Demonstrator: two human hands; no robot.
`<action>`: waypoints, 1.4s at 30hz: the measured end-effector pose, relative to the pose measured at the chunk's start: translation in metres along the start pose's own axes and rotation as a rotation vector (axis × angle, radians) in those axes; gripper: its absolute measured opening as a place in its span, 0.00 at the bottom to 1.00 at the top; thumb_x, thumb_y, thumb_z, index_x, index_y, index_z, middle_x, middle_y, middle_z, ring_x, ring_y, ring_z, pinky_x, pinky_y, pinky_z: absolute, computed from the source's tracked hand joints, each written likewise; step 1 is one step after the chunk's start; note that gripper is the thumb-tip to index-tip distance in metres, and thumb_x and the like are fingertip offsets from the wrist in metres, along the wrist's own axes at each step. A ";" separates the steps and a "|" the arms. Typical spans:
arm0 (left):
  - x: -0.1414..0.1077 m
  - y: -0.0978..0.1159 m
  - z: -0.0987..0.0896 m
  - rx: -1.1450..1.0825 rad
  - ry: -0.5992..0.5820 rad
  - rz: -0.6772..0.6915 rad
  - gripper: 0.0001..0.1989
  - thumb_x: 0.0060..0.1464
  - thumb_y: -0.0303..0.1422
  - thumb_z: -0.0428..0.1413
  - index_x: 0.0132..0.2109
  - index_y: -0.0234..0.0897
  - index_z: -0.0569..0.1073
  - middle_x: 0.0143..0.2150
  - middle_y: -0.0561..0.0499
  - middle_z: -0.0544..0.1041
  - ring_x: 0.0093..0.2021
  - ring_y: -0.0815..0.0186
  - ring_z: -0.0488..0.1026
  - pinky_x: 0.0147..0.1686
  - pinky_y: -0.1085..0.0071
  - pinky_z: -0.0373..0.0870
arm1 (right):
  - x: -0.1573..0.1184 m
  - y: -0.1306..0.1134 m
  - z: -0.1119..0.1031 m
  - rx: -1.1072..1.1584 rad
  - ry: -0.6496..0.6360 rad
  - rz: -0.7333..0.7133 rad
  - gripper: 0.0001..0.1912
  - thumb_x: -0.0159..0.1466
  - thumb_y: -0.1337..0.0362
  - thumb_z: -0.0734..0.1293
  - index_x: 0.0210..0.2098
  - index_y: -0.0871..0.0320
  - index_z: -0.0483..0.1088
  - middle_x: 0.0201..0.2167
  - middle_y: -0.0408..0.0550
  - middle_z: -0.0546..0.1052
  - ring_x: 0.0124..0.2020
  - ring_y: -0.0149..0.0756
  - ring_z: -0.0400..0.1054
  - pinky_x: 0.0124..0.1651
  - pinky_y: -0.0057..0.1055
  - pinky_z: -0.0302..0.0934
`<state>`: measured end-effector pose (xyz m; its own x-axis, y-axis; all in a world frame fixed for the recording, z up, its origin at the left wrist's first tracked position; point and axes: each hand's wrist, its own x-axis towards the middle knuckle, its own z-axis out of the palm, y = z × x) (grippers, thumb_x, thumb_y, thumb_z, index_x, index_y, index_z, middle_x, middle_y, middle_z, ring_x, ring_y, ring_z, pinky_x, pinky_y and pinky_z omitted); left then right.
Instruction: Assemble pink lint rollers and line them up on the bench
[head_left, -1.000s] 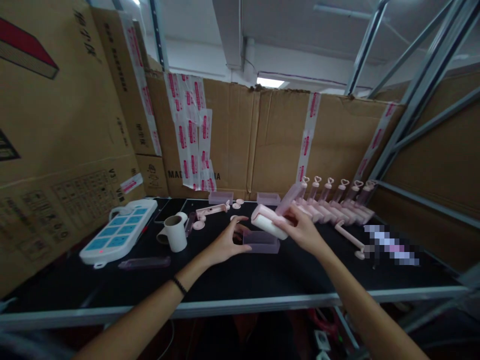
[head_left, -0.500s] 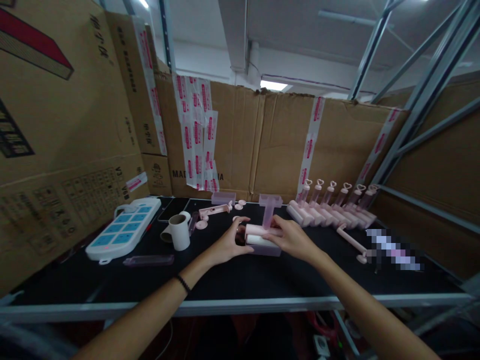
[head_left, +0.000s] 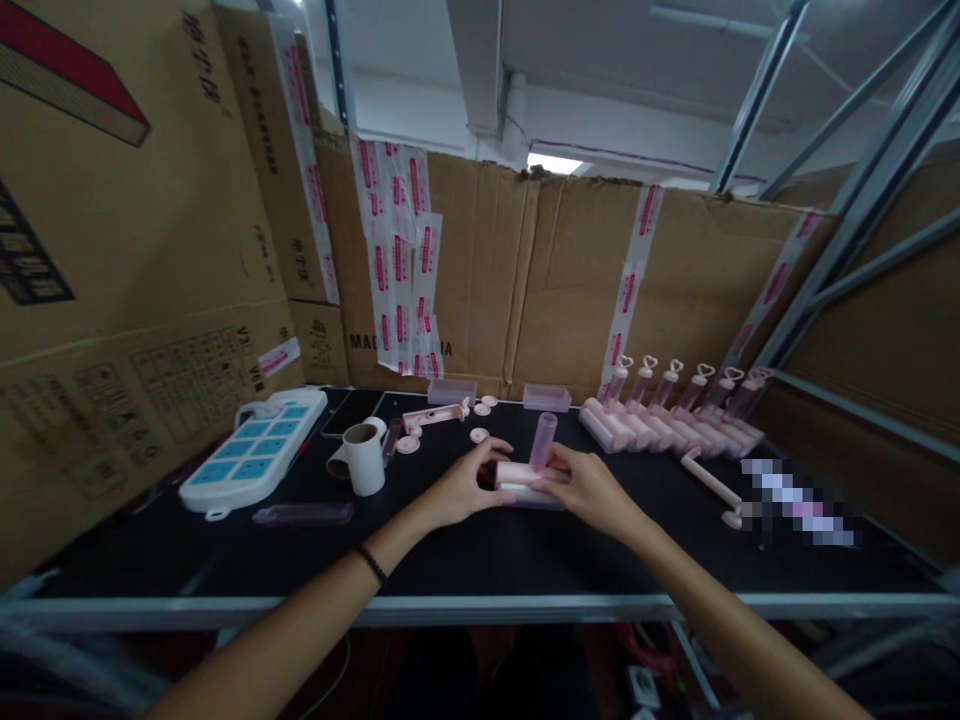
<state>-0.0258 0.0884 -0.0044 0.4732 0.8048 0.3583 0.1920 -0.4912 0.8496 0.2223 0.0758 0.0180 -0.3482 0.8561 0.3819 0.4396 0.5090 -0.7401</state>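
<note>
In the middle of the table lies a pink plastic housing [head_left: 517, 473] with a pale, rounded part along its front and a translucent base. A clear purple tube [head_left: 544, 441] rises upright from its top. My left hand [head_left: 472, 483] curls round the housing's left end, thumb low and fingers over the far side. The right hand [head_left: 581, 480] is closed on the other end, its fingers beside the tube's foot. Behind it stands a translucent purple tray [head_left: 546, 398].
To the right stands a row of several pink assemblies with heart-shaped handles [head_left: 660, 425], with a pink rod [head_left: 712, 480] nearer me. Leftward are a white cardboard tube [head_left: 364, 462], a power strip [head_left: 251, 455], a clear purple piece [head_left: 304, 514] and small pink discs [head_left: 480, 436].
The view has shifted slightly, moving the scene a little. Both hands stay on the housing, and the right fingers have shifted lower along its front. The tube now leans slightly to the right.
</note>
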 end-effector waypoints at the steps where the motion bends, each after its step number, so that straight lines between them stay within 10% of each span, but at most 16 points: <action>1: 0.000 0.000 0.000 0.032 -0.001 0.000 0.27 0.48 0.34 0.68 0.55 0.40 0.71 0.49 0.47 0.76 0.47 0.58 0.74 0.47 0.63 0.69 | -0.001 0.000 0.000 -0.004 -0.020 -0.014 0.09 0.59 0.58 0.74 0.38 0.49 0.75 0.35 0.45 0.81 0.38 0.47 0.76 0.38 0.33 0.64; 14: -0.002 0.005 0.001 0.155 -0.004 0.091 0.21 0.53 0.32 0.63 0.55 0.43 0.75 0.52 0.48 0.78 0.50 0.57 0.75 0.50 0.63 0.69 | -0.019 0.007 0.004 -0.238 -0.065 -0.105 0.21 0.60 0.57 0.74 0.50 0.49 0.68 0.44 0.49 0.77 0.44 0.46 0.71 0.45 0.36 0.61; 19: 0.001 -0.005 0.001 0.209 0.164 0.047 0.32 0.55 0.32 0.61 0.66 0.46 0.65 0.63 0.43 0.70 0.56 0.56 0.71 0.52 0.59 0.71 | -0.010 0.022 0.011 -0.494 0.082 -0.036 0.21 0.63 0.53 0.71 0.52 0.52 0.66 0.43 0.51 0.76 0.43 0.46 0.72 0.45 0.35 0.61; 31: 0.001 -0.017 -0.001 0.328 0.230 0.009 0.27 0.57 0.30 0.56 0.63 0.41 0.64 0.54 0.44 0.72 0.49 0.60 0.73 0.47 0.60 0.73 | 0.049 0.086 -0.021 -1.131 0.426 0.010 0.19 0.66 0.54 0.66 0.48 0.63 0.70 0.52 0.66 0.73 0.52 0.57 0.64 0.56 0.47 0.54; 42: -0.014 0.033 -0.003 0.528 0.338 0.193 0.13 0.62 0.26 0.49 0.52 0.40 0.72 0.49 0.46 0.76 0.49 0.61 0.74 0.51 0.62 0.72 | 0.049 0.096 -0.024 -1.024 0.532 -0.056 0.26 0.68 0.51 0.63 0.54 0.68 0.68 0.52 0.70 0.73 0.58 0.60 0.61 0.59 0.50 0.55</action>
<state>-0.0289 0.0621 0.0195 0.2620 0.7041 0.6600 0.5681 -0.6654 0.4844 0.2669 0.1692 -0.0212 -0.1025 0.6361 0.7648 0.9847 0.1736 -0.0124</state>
